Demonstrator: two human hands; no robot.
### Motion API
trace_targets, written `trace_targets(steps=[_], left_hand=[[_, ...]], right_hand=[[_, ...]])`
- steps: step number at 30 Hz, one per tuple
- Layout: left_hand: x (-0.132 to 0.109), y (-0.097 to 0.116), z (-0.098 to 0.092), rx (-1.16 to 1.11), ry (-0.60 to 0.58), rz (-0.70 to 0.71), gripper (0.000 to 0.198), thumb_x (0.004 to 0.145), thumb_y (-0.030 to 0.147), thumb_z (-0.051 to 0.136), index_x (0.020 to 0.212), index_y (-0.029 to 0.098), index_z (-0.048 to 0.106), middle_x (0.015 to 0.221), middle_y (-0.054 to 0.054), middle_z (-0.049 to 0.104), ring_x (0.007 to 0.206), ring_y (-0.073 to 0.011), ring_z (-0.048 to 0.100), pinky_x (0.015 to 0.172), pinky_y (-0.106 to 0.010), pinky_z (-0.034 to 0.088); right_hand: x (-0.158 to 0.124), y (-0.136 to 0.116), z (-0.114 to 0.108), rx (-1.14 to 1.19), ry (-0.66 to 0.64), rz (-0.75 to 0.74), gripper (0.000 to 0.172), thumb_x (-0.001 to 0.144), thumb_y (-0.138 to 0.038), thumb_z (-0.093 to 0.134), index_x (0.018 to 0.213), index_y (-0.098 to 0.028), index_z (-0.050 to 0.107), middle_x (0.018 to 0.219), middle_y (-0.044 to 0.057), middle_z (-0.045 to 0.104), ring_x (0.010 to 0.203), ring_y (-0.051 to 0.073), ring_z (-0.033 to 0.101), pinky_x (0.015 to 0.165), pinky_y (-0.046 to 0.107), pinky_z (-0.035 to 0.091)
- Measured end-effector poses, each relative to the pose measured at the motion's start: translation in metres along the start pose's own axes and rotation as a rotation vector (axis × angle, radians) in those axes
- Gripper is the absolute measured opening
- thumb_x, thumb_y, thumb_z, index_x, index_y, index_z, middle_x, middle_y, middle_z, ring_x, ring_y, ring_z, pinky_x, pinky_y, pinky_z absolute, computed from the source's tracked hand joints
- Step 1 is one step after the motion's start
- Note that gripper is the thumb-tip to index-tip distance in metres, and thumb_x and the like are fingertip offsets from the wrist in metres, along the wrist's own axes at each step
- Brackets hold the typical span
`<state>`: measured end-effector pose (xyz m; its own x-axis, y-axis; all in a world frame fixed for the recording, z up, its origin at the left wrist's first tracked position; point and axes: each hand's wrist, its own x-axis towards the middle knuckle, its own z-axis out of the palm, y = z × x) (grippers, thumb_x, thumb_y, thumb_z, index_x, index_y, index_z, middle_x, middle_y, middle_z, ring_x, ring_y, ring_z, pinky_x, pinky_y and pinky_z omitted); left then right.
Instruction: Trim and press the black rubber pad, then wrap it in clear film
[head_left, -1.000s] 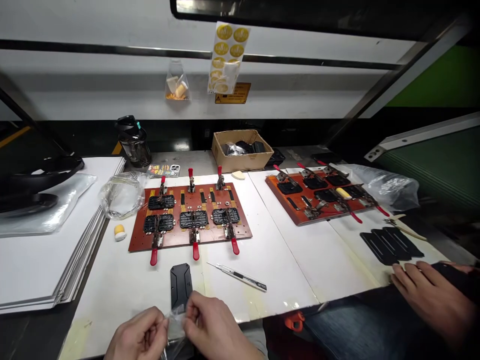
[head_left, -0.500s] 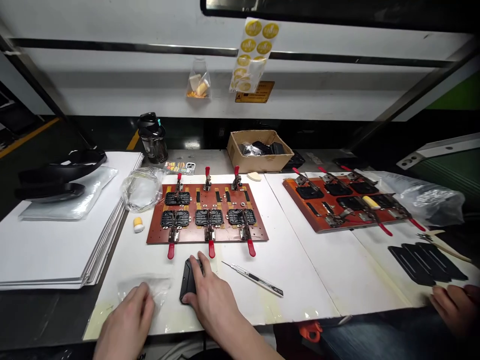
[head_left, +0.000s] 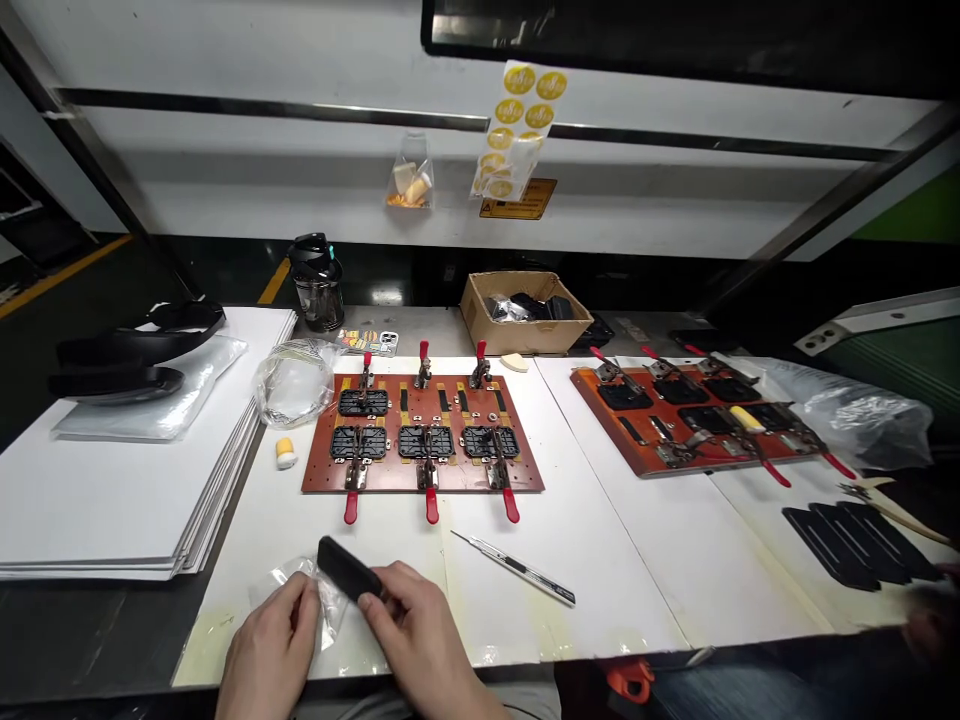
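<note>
My right hand (head_left: 420,625) grips one end of a flat black rectangular piece (head_left: 346,568), holding it slightly above the white table and tilted toward the left. My left hand (head_left: 268,640) pinches a clear plastic bag (head_left: 324,600) at the table's front edge. The bag's mouth lies right beside the black piece's far end. A utility knife (head_left: 517,570) with a silver body lies on the table to the right of my right hand.
A brown board (head_left: 420,475) with red-handled toggle clamps holds several black parts beyond my hands. A second orange board (head_left: 645,455), black plates (head_left: 859,545), and scissors lie to the right. A co-worker's hand (head_left: 930,625) is at the right edge. White sheets (head_left: 112,500) are stacked at left.
My right hand has lifted the black piece off the table and swung it left, toward the bag. The view has shifted slightly, and the co-worker's hand has moved lower right.
</note>
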<state>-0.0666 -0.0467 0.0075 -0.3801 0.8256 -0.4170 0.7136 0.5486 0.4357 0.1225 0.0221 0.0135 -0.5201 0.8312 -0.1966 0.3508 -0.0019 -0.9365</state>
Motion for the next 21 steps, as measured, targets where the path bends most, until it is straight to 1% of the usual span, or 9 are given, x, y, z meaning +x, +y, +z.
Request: trace_targets(steps=[2, 5, 7, 9, 12, 14, 17, 19, 21], left_hand=[[0.000, -0.003, -0.001, -0.020, 0.004, -0.007, 0.034, 0.103, 0.039, 0.024, 0.089, 0.027, 0.053, 0.081, -0.001, 0.069, 0.081, -0.0233, 0.066, 0.072, -0.027, 0.042], [0.000, -0.003, -0.004, -0.022, -0.013, -0.007, 0.032, 0.104, 0.041, 0.021, 0.098, 0.029, 0.050, 0.081, 0.000, 0.070, 0.081, -0.0249, 0.067, 0.070, -0.028, 0.042], [-0.001, -0.001, -0.007, 0.021, -0.030, -0.010, 0.031, 0.104, 0.040, 0.019, 0.105, 0.028, 0.047, 0.082, -0.001, 0.071, 0.081, -0.0274, 0.069, 0.068, -0.030, 0.040], [-0.004, 0.002, -0.009, 0.103, -0.012, -0.022, 0.029, 0.104, 0.038, 0.020, 0.109, 0.028, 0.046, 0.084, -0.002, 0.072, 0.081, -0.0296, 0.070, 0.065, -0.031, 0.037], [-0.009, 0.005, -0.013, 0.125, 0.108, 0.017, 0.029, 0.104, 0.038, 0.023, 0.104, 0.029, 0.051, 0.096, -0.002, 0.070, 0.084, -0.0258, 0.068, 0.065, -0.031, 0.038], [-0.014, 0.006, -0.015, 0.001, 0.184, 0.073, 0.029, 0.104, 0.043, 0.028, 0.100, 0.029, 0.054, 0.099, 0.000, 0.065, 0.082, -0.0198, 0.065, 0.067, -0.028, 0.042], [-0.020, 0.006, -0.014, -0.198, 0.261, 0.165, 0.028, 0.103, 0.048, 0.038, 0.097, 0.027, 0.056, 0.092, 0.001, 0.060, 0.072, -0.0148, 0.059, 0.067, -0.023, 0.047], [-0.024, 0.005, -0.008, -0.244, 0.336, 0.281, 0.025, 0.102, 0.045, 0.042, 0.100, 0.026, 0.059, 0.094, -0.002, 0.062, 0.079, -0.0154, 0.062, 0.069, -0.021, 0.048], [-0.027, 0.003, 0.001, -0.216, 0.414, 0.392, 0.023, 0.103, 0.040, 0.042, 0.106, 0.026, 0.060, 0.101, -0.005, 0.066, 0.092, -0.0171, 0.066, 0.073, -0.021, 0.049]], right_hand=[[-0.003, 0.004, 0.006, -0.050, -0.026, -0.012, 0.022, 0.098, -0.035, 0.056, 0.101, -0.020, 0.072, 0.086, 0.001, 0.060, 0.072, 0.012, 0.056, 0.064, 0.023, 0.040], [-0.011, 0.008, 0.004, -0.051, -0.018, -0.047, 0.023, 0.098, -0.034, 0.053, 0.106, -0.021, 0.070, 0.088, 0.002, 0.060, 0.071, 0.012, 0.056, 0.062, 0.022, 0.039], [-0.015, 0.010, 0.000, -0.107, -0.034, -0.110, 0.023, 0.098, -0.032, 0.051, 0.110, -0.023, 0.069, 0.091, 0.002, 0.060, 0.073, 0.012, 0.057, 0.063, 0.022, 0.041], [-0.018, 0.013, -0.002, -0.201, -0.084, -0.197, 0.028, 0.096, -0.027, 0.050, 0.119, -0.027, 0.067, 0.096, 0.003, 0.062, 0.078, 0.014, 0.061, 0.067, 0.022, 0.044], [-0.021, 0.019, -0.001, -0.328, -0.133, -0.264, 0.037, 0.094, -0.023, 0.048, 0.127, -0.030, 0.063, 0.104, 0.003, 0.064, 0.086, 0.016, 0.066, 0.072, 0.024, 0.047], [-0.021, 0.022, 0.002, -0.395, -0.128, -0.256, 0.038, 0.094, -0.023, 0.048, 0.128, -0.030, 0.062, 0.106, 0.003, 0.064, 0.087, 0.017, 0.067, 0.071, 0.024, 0.047], [-0.019, 0.017, 0.005, -0.493, -0.138, -0.251, 0.037, 0.092, -0.022, 0.050, 0.126, -0.028, 0.062, 0.104, 0.003, 0.064, 0.085, 0.018, 0.066, 0.068, 0.025, 0.045], [-0.016, 0.008, 0.004, -0.510, -0.138, -0.251, 0.031, 0.090, -0.021, 0.050, 0.117, -0.025, 0.064, 0.098, 0.004, 0.063, 0.083, 0.019, 0.064, 0.065, 0.026, 0.041], [-0.012, -0.002, 0.003, -0.395, -0.076, -0.185, 0.020, 0.093, -0.028, 0.047, 0.100, -0.021, 0.065, 0.088, 0.004, 0.061, 0.075, 0.017, 0.060, 0.063, 0.025, 0.039]])
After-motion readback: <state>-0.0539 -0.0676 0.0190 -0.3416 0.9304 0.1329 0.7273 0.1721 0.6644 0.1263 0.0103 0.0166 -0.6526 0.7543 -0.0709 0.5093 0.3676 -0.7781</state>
